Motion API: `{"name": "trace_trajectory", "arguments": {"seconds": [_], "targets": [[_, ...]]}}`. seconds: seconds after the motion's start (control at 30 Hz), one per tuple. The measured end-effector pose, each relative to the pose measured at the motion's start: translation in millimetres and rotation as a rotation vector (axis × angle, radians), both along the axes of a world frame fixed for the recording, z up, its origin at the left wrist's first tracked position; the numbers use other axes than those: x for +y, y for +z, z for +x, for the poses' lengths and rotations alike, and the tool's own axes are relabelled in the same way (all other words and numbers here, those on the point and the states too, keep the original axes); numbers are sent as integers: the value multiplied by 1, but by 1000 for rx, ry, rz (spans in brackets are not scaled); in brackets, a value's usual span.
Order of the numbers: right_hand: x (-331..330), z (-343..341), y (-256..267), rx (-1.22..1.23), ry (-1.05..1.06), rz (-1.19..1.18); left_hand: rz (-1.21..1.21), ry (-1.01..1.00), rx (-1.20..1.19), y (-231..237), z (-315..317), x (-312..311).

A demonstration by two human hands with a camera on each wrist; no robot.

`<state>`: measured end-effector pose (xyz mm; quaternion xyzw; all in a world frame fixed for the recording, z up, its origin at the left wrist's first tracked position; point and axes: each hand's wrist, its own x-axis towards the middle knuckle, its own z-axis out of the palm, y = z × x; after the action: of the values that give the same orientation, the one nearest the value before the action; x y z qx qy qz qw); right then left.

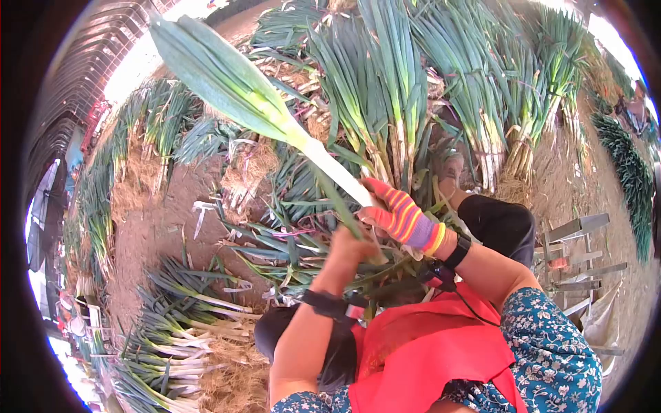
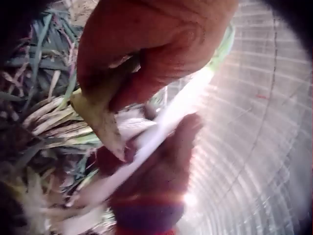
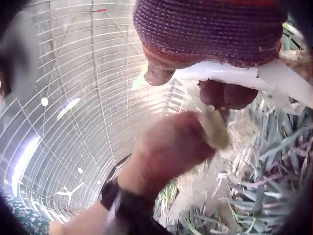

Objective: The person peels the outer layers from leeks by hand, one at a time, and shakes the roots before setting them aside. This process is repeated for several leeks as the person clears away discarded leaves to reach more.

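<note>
A long leek (image 1: pixel 231 86) slants up and left across the head view, its green leaves far out and its white stem (image 1: pixel 337 173) near the hands. My right hand (image 1: pixel 407 219), in a striped fingerless glove, grips the white stem. The bare left hand (image 1: pixel 350 246) is just beside it, blurred in the head view. Between the left thumb and fingers a yellowish outer leaf (image 2: pixel 100 120) is pinched, close by the stem in the left wrist view. That same leaf (image 3: pixel 214 129) hangs below the gloved hand in the right wrist view.
Tied bundles of leeks (image 1: pixel 403 89) stand in rows ahead. Loose leeks (image 1: pixel 182 344) with root ends lie on the ground at the lower left. Stripped leaves (image 1: pixel 296 258) pile up in front of the knees. A metal stand (image 1: pixel 578 227) is at the right.
</note>
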<state>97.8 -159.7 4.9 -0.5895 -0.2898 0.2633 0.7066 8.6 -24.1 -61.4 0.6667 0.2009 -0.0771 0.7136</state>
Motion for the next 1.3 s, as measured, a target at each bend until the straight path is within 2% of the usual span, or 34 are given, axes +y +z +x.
{"name": "trace_trajectory", "arguments": {"seconds": [0.03, 0.1, 0.13, 0.17, 0.2, 0.23, 0.27, 0.3, 0.33, 0.37, 0.43, 0.5, 0.57, 0.67, 0.7, 0.77, 0.9, 0.93, 1.17, 1.23, 1.3], "targets": [[0, 6, 0, -9, -4, 5, 5, -4, -9, -9, -5, -8], [-3, 19, -12, -432, -83, -241, -238, 132, 163, -25, -8, -19], [-9, 21, -22, -420, -87, -281, 340, -41, -132, -56, -4, 4], [-14, 21, -29, -417, -82, -288, 241, 114, -72, 7, -2, 0], [-20, 17, -38, -580, -165, -209, 192, 291, -142, 38, -3, 5], [-26, 11, -45, -737, -248, -129, 69, 383, -321, 48, -3, 17], [-32, 4, -29, -605, -147, -239, -148, 424, -467, 67, -7, 24], [-32, 2, -38, -594, -138, -242, -184, 481, -555, 92, -8, 23], [-34, -1, -50, -720, -178, -301, -199, 410, -590, 87, -7, 37], [-34, -8, -52, -844, -217, -361, -441, 395, -615, 92, -11, 39], [-31, -11, -49, -863, -191, -448, -596, 546, -519, 69, -13, 49], [-23, -12, -45, -1095, -339, -348, -634, 604, -493, 62, -16, 48], [-19, -7, -32, -1118, -292, -313, -628, 568, -513, 66, -17, 45], [-13, -2, -21, -1498, -325, -301, -640, 637, -486, 66, -20, 45], [-12, -2, -22, -1499, -317, -298, -661, 694, -461, 64, -22, 47], [-10, -3, -24, -1512, -149, -419, -634, 747, -444, 62, -25, 47], [-7, 0, -23, -1592, -22, -440, -609, 835, -380, 63, -27, 44], [-6, 4, -29, -1614, -58, -365, -578, 846, -366, 63, -26, 43], [-6, 1, -38, -1421, -10, -404, -630, 854, -329, 56, -25, 42], [-6, 0, -41, -1427, -39, -404, -626, 820, -349, 56, -25, 40], [-3, -1, -46, -1382, -148, -287, -605, 784, -370, 58, -26, 37]]}}
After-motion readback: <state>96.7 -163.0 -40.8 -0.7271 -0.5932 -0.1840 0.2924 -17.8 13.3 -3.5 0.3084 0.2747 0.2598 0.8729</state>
